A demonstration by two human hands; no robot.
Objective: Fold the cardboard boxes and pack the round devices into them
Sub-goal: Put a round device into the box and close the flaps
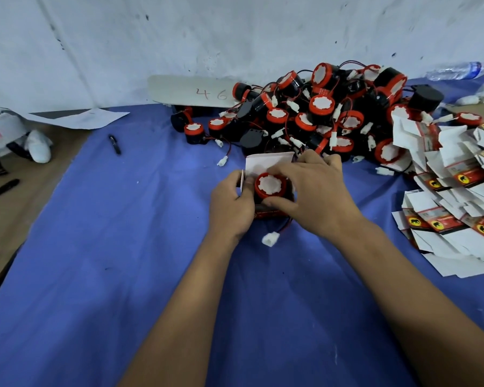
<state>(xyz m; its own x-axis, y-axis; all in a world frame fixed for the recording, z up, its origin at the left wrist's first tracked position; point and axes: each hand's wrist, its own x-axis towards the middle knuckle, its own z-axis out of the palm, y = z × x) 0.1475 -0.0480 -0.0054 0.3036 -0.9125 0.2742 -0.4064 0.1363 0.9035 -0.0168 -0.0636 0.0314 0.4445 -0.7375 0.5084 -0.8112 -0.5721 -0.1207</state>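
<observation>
A round black device with a red rim and white face (pixel 270 185) sits in the open mouth of a small cardboard box (pixel 266 163), whose white flap stands up behind it. My left hand (pixel 229 205) grips the box's left side. My right hand (pixel 313 188) curls around the device, thumb under its front edge. A white connector (pixel 270 239) on a red and black wire trails out below the box. Behind, a big pile of the same devices (pixel 319 113) lies on the blue cloth (pixel 123 247). Flat unfolded boxes (pixel 453 191) are heaped at the right.
A black pen (pixel 114 144) lies on the cloth at left; another dark pen (pixel 1 189) lies on the brown table edge. A white board marked 46 (pixel 190 92) leans at the wall. A plastic bottle (pixel 456 70) lies at far right. Paper and rags sit at far left.
</observation>
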